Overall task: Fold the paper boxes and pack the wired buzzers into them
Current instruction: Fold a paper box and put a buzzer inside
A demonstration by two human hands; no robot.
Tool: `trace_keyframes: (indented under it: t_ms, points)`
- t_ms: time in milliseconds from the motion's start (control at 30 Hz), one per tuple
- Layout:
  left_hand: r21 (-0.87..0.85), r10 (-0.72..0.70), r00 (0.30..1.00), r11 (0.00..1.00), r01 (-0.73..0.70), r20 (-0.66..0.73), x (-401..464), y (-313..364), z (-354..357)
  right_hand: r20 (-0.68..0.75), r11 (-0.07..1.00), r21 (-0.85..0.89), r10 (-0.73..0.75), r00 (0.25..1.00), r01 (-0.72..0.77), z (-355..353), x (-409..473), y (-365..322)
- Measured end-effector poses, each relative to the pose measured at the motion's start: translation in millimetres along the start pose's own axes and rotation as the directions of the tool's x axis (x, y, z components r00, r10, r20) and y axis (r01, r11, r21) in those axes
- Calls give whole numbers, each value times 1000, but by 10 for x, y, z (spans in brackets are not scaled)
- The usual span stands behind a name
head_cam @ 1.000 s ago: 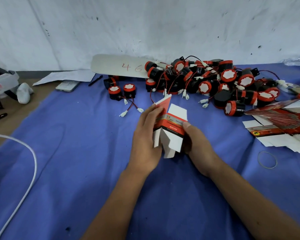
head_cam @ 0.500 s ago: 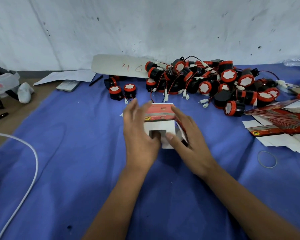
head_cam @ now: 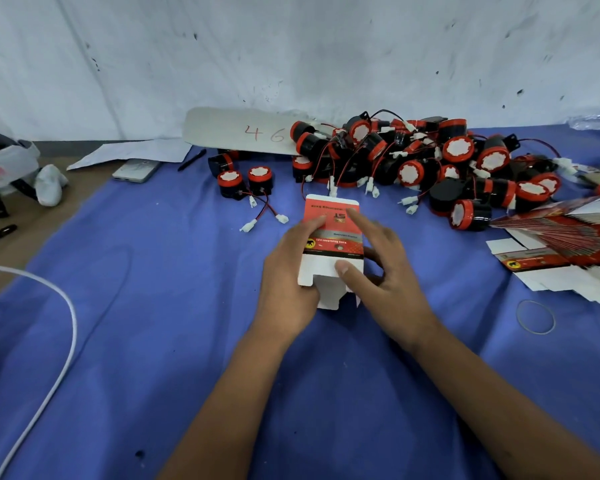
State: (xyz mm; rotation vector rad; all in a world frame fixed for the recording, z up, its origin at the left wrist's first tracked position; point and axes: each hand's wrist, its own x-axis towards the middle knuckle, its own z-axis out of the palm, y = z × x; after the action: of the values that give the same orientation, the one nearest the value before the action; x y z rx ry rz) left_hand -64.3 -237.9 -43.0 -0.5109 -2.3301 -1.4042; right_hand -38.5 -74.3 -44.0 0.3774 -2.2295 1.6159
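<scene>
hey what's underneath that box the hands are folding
The paper box sits on the blue cloth, gripped by left hand and right hand. Anything directly beneath is covered.

wall (head_cam: 326, 46): white, scuffed | blue cloth (head_cam: 153, 341): covers work surface

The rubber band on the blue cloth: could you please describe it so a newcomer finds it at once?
Start at the stack of flat boxes on the right. Just in front of it, on the blue cloth, lies the rubber band: a thin pale loop, alone and flat.
</scene>
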Motion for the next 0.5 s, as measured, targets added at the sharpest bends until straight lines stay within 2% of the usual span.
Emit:
trace_keyframes:
  t_ms: [133,333,500]
  points:
    - [-31,-10,997,999,13,70,-3,60,-33,81,999,-27,-22,996,24,30,-7,-15]
    - [2,-24,997,1000,24,68,15,38,-72,9,1000,10,23,1000,-23,-4,-13,-2]
    - [-39,27,995,999,-23,94,12,51,-51,-41,977,180,119,992,-110,-19,-6,-12]
